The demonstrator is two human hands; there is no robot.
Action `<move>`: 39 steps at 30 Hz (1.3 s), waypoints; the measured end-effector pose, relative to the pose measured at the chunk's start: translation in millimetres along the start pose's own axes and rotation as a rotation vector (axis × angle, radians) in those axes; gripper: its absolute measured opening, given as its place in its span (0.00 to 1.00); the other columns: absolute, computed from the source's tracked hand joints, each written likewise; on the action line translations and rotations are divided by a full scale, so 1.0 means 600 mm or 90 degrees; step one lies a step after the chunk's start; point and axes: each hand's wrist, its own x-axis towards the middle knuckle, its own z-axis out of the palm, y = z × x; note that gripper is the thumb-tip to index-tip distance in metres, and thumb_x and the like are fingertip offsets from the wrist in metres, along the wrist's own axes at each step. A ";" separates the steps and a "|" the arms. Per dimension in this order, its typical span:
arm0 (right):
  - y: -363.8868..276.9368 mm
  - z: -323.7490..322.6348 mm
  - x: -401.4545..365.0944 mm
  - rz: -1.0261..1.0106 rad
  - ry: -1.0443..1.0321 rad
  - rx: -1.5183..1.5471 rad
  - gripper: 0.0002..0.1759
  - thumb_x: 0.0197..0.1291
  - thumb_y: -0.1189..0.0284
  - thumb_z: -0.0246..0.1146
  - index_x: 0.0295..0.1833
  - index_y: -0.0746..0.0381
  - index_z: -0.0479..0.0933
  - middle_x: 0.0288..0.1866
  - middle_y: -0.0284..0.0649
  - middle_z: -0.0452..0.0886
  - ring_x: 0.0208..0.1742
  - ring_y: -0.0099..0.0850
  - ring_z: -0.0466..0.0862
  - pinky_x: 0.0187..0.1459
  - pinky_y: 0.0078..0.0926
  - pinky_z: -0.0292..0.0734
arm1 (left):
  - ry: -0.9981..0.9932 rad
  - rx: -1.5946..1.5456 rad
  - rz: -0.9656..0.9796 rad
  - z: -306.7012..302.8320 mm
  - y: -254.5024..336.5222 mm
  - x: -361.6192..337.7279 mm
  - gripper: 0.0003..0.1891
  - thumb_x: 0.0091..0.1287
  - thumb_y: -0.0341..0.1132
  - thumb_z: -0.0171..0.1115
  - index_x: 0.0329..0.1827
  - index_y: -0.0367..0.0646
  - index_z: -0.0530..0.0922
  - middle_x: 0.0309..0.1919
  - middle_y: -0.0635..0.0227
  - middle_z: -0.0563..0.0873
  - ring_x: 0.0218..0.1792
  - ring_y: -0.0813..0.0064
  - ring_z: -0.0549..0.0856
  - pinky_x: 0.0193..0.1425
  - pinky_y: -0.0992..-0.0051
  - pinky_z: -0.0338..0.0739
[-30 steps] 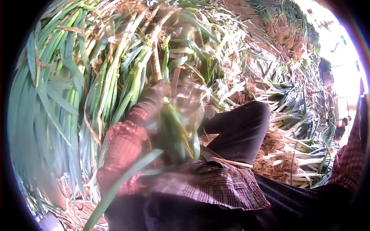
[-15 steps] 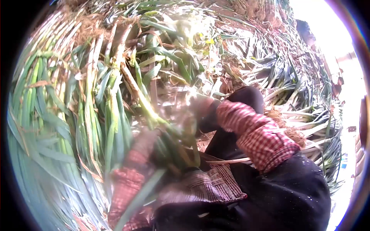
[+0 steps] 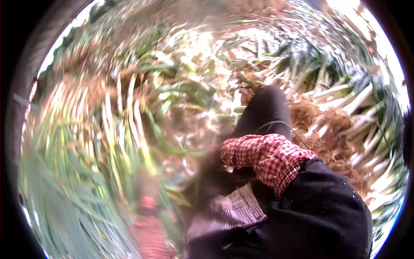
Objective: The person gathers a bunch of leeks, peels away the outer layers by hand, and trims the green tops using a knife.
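Smeared by motion, my left hand (image 3: 148, 183) reaches into the pile of long green onions (image 3: 86, 159) on the left. It is nearest to a bright stalk (image 3: 147, 160), and its fingers do not show clearly enough to tell whether they grip it. My right hand (image 3: 211, 159) is a dark blur in front of the red-checked sleeve cover (image 3: 267, 159), close to my bent knee (image 3: 271, 103). Whether its fingers are apart or closed cannot be made out.
More green onions (image 3: 358, 103) lie on the right, their brown roots (image 3: 332, 134) towards my leg. Loose leaves and peelings (image 3: 194, 82) litter the ground ahead. A striped cloth (image 3: 233, 207) lies across my lap.
The view has shifted. The green onion that lay across my lap by my left hand is no longer there. My left hand is now at the left pile, and my right forearm has drawn closer to me.
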 end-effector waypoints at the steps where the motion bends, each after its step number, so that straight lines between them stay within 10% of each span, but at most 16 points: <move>1: 0.005 -0.018 0.005 -0.014 -0.010 -0.001 0.11 0.65 0.65 0.68 0.51 0.56 0.86 0.40 0.36 0.87 0.34 0.37 0.86 0.36 0.34 0.84 | -0.006 -0.038 -0.050 -0.030 0.056 -0.031 0.44 0.63 0.43 0.73 0.80 0.43 0.61 0.56 0.35 0.86 0.59 0.37 0.85 0.64 0.53 0.81; 5: 0.009 -0.111 -0.001 -0.097 -0.038 -0.033 0.12 0.65 0.64 0.69 0.51 0.55 0.86 0.38 0.35 0.86 0.32 0.39 0.86 0.35 0.34 0.83 | -0.114 -0.044 -0.094 -0.079 0.110 -0.044 0.45 0.61 0.53 0.74 0.79 0.46 0.64 0.55 0.38 0.87 0.58 0.42 0.87 0.63 0.54 0.81; 9: -0.015 -0.195 -0.093 -0.318 0.191 -0.027 0.16 0.63 0.59 0.71 0.54 0.53 0.84 0.38 0.35 0.86 0.34 0.40 0.87 0.35 0.36 0.83 | 0.244 -0.141 0.257 -0.084 0.103 -0.045 0.17 0.69 0.41 0.71 0.56 0.43 0.84 0.42 0.51 0.89 0.42 0.52 0.89 0.50 0.58 0.83; 10: -0.023 -0.196 -0.116 -0.372 0.226 -0.019 0.17 0.61 0.59 0.71 0.54 0.52 0.83 0.42 0.37 0.86 0.44 0.42 0.85 0.42 0.39 0.83 | 0.215 -0.299 0.189 -0.087 0.122 -0.039 0.14 0.74 0.41 0.62 0.53 0.42 0.85 0.49 0.55 0.89 0.47 0.54 0.87 0.55 0.58 0.80; 13: -0.056 -0.197 -0.184 -0.507 0.319 -0.033 0.11 0.60 0.64 0.68 0.47 0.51 0.81 0.58 0.39 0.87 0.76 0.47 0.73 0.67 0.54 0.77 | -0.170 -0.824 -0.008 -0.202 0.239 -0.072 0.12 0.75 0.40 0.63 0.46 0.40 0.86 0.35 0.66 0.88 0.27 0.81 0.83 0.27 0.80 0.77; 15: -0.080 -0.185 -0.203 -0.547 0.327 -0.038 0.10 0.59 0.65 0.68 0.46 0.50 0.80 0.59 0.40 0.86 0.76 0.49 0.72 0.67 0.56 0.76 | -0.499 -0.889 0.063 -0.106 0.218 0.011 0.23 0.78 0.50 0.57 0.56 0.37 0.81 0.39 0.63 0.88 0.28 0.77 0.84 0.27 0.79 0.79; 18: -0.097 -0.174 -0.231 -0.589 0.276 -0.048 0.12 0.58 0.66 0.68 0.49 0.47 0.81 0.63 0.44 0.83 0.72 0.52 0.74 0.64 0.55 0.79 | -0.533 -1.109 0.063 -0.173 0.327 -0.085 0.28 0.82 0.54 0.55 0.64 0.34 0.76 0.45 0.59 0.85 0.37 0.72 0.86 0.41 0.76 0.86; 21: -0.065 -0.157 -0.257 -0.550 0.137 -0.055 0.20 0.57 0.66 0.70 0.57 0.43 0.83 0.65 0.49 0.81 0.67 0.54 0.77 0.56 0.50 0.85 | -0.442 -1.276 0.219 -0.090 0.307 -0.042 0.19 0.79 0.41 0.62 0.61 0.34 0.77 0.46 0.59 0.85 0.39 0.69 0.87 0.46 0.73 0.88; 25: -0.044 -0.252 -0.245 -0.498 -0.105 0.197 0.20 0.64 0.73 0.68 0.62 0.64 0.81 0.58 0.47 0.86 0.53 0.44 0.87 0.55 0.43 0.84 | -0.012 -0.912 0.402 -0.050 0.330 -0.015 0.13 0.73 0.29 0.64 0.56 0.35 0.77 0.45 0.59 0.86 0.39 0.70 0.87 0.44 0.71 0.88; 28: -0.033 -0.283 -0.191 -0.233 0.334 0.172 0.35 0.67 0.63 0.71 0.75 0.65 0.71 0.63 0.53 0.85 0.58 0.42 0.88 0.58 0.41 0.85 | 0.143 -0.826 0.366 -0.062 0.350 -0.038 0.13 0.69 0.28 0.66 0.54 0.36 0.76 0.44 0.61 0.86 0.39 0.72 0.86 0.40 0.70 0.86; 33: -0.128 -0.327 -0.086 0.096 0.048 0.174 0.59 0.56 0.48 0.76 0.81 0.69 0.57 0.66 0.59 0.78 0.65 0.49 0.82 0.66 0.42 0.77 | 0.490 -0.448 0.467 -0.074 0.366 -0.114 0.16 0.65 0.27 0.62 0.55 0.33 0.74 0.44 0.54 0.83 0.42 0.59 0.85 0.48 0.64 0.81; 39: -0.119 -0.252 -0.018 -0.046 0.344 0.239 0.50 0.52 0.54 0.78 0.80 0.52 0.67 0.65 0.57 0.75 0.65 0.46 0.82 0.65 0.42 0.78 | 0.194 -0.607 0.320 -0.063 0.337 -0.150 0.20 0.66 0.28 0.61 0.61 0.37 0.74 0.47 0.51 0.83 0.46 0.50 0.86 0.49 0.57 0.81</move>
